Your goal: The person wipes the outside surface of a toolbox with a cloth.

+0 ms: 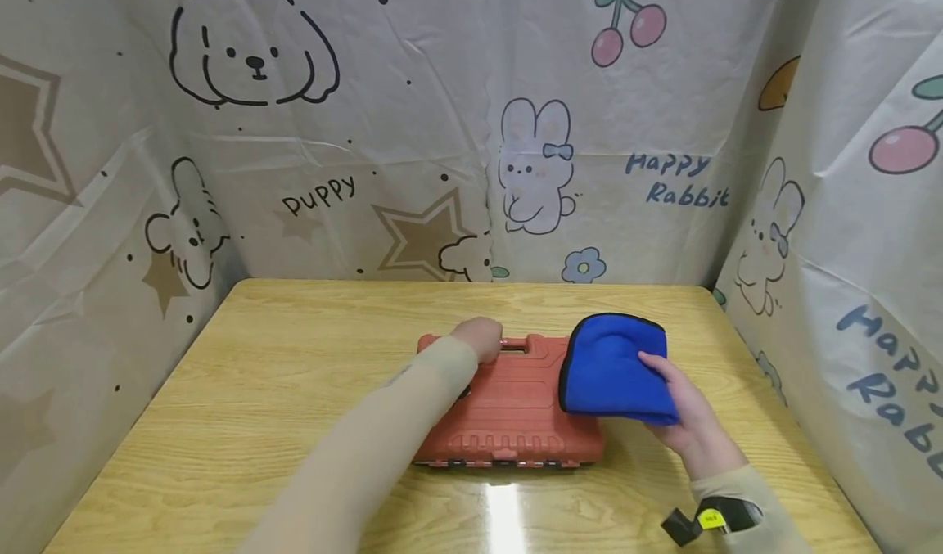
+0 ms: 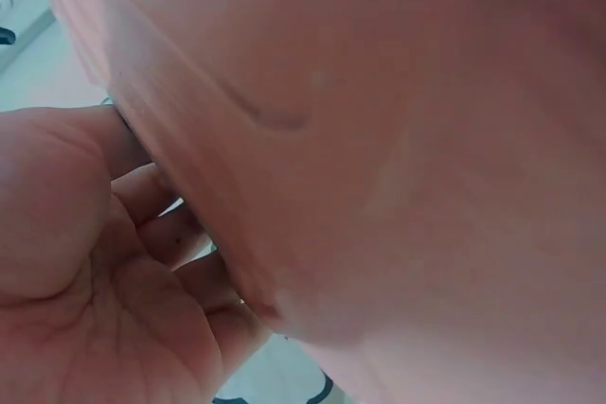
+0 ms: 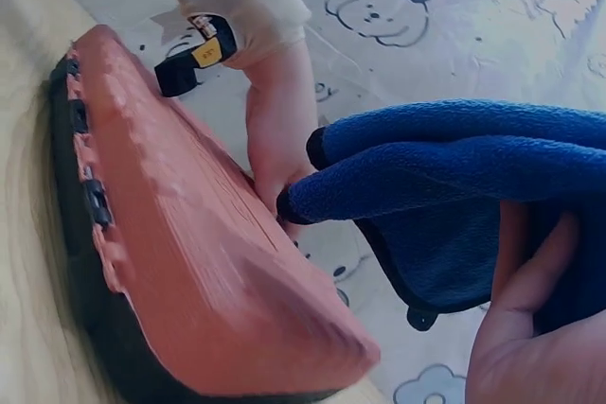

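Observation:
A red plastic carrying case [image 1: 519, 407] with a dark base lies on the table, its latches along the near side. My left hand [image 1: 480, 338] is at the handle side on the far edge. In the left wrist view, the fingers of that left hand [image 2: 114, 262] curl round the edge of the case, which looks blurred there; their tips are hidden. My right hand [image 1: 698, 427] holds a folded blue towel [image 1: 611, 366] with black edging, thumb on top, above the right end of the case. The right wrist view shows the towel's folded layers and a small black loop [image 3: 422, 319].
The wooden table [image 1: 295, 358] extends around the case. A printed cloth backdrop [image 1: 427, 128] stands behind and at both sides. A black strap with a small camera [image 1: 707, 521] sits on the right wrist, and another [image 3: 194, 63] on the left.

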The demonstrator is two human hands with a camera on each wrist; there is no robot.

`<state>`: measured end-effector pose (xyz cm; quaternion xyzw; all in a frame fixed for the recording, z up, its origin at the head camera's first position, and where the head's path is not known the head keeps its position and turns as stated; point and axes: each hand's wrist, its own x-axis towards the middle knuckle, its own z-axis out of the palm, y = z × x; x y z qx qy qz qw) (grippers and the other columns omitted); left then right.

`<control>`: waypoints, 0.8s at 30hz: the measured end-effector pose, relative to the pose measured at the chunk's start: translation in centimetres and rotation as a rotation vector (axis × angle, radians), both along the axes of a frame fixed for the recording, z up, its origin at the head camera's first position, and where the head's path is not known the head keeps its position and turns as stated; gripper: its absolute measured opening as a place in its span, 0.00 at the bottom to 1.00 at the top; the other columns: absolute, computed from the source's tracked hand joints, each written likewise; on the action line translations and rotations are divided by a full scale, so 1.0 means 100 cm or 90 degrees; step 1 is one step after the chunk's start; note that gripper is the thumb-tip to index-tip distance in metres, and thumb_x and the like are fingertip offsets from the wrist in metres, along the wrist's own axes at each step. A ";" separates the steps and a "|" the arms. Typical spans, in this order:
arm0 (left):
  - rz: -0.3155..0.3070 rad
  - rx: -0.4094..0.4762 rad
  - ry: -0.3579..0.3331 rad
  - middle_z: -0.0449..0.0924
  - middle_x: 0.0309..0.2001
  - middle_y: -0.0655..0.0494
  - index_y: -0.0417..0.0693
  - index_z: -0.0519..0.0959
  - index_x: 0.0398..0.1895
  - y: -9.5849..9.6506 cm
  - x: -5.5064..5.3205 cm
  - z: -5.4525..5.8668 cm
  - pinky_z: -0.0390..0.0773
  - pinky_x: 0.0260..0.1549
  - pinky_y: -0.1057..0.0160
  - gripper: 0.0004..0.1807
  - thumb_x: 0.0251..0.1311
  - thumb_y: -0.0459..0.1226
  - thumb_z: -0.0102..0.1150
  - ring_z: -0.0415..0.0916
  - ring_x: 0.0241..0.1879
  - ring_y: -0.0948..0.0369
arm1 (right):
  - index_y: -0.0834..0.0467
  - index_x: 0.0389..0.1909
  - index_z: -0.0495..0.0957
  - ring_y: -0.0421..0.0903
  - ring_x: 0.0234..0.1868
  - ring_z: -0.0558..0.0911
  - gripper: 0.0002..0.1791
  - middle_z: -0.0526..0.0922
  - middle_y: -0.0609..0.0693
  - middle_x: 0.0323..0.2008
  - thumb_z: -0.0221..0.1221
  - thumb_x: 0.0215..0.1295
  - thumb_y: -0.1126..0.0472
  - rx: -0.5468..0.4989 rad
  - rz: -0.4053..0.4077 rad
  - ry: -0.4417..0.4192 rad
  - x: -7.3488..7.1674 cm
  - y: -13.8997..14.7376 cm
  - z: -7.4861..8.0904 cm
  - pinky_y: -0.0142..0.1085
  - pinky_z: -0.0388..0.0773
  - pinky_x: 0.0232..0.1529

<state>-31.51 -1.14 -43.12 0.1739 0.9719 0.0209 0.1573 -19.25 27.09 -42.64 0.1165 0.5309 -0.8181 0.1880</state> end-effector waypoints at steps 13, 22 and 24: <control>0.008 -0.042 -0.012 0.88 0.48 0.55 0.48 0.87 0.43 0.013 -0.009 -0.007 0.83 0.47 0.60 0.12 0.77 0.37 0.52 0.79 0.40 0.64 | 0.44 0.77 0.35 0.34 0.35 0.88 0.39 0.89 0.41 0.34 0.51 0.80 0.51 -0.130 -0.122 -0.044 -0.003 0.033 -0.015 0.26 0.82 0.38; -0.003 -0.047 -0.012 0.87 0.50 0.54 0.48 0.86 0.48 0.013 -0.011 -0.009 0.83 0.51 0.59 0.11 0.76 0.35 0.53 0.83 0.50 0.60 | 0.42 0.79 0.24 0.36 0.33 0.88 0.47 0.89 0.43 0.31 0.50 0.80 0.53 -0.173 -0.134 -0.037 -0.002 0.044 -0.019 0.27 0.83 0.35; -0.004 -0.044 -0.014 0.87 0.51 0.54 0.48 0.85 0.50 0.012 -0.011 -0.008 0.82 0.53 0.59 0.11 0.76 0.35 0.53 0.83 0.51 0.59 | 0.43 0.78 0.27 0.36 0.32 0.88 0.44 0.89 0.43 0.30 0.50 0.80 0.53 -0.171 -0.134 -0.037 -0.002 0.044 -0.019 0.27 0.82 0.34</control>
